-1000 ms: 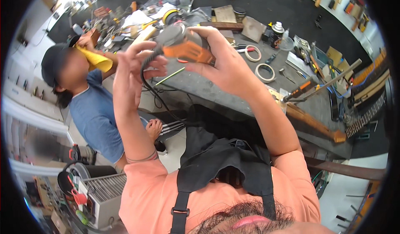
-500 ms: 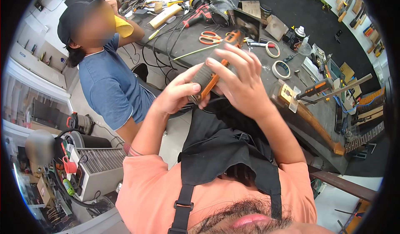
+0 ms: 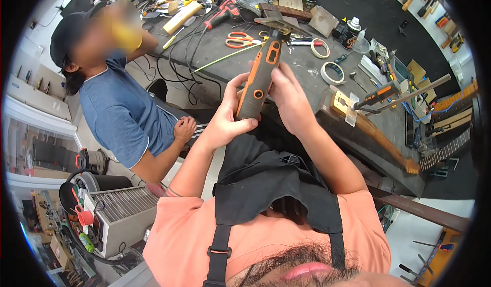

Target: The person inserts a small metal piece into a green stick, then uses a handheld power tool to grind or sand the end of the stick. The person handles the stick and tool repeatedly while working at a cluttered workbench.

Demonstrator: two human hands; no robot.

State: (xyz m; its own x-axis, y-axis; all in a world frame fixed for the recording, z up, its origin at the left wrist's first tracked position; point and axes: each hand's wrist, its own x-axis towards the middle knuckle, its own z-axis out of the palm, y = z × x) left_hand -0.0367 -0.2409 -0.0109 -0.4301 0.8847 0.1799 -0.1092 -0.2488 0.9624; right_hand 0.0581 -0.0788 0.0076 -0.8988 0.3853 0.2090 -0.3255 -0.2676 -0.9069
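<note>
An orange and grey oscillating multi-tool (image 3: 260, 85) is held above my lap, its flat head (image 3: 280, 25) pointing away from me over the workbench edge. My left hand (image 3: 230, 115) wraps round the lower body from the left, thumb lying across the bottom end. My right hand (image 3: 290, 95) grips the body's right side, its fingers curled behind and partly hidden. A round dark button and an oval orange-rimmed control face up. Just beyond the tool lie orange-handled scissors (image 3: 240, 40).
The dark workbench (image 3: 215, 57) carries tape rolls (image 3: 332, 73), a spray can (image 3: 351, 33), a red and black power tool (image 3: 225, 16) and a guitar neck (image 3: 381, 138) at right. Black cables (image 3: 192, 82) hang over its edge. A person in blue (image 3: 128, 108) sits at left.
The multi-tool has turned from a blurred slant to nearly upright, its controls now showing. My right hand has slid from over its top to its right side. The seated person's lower hand has come into sight.
</note>
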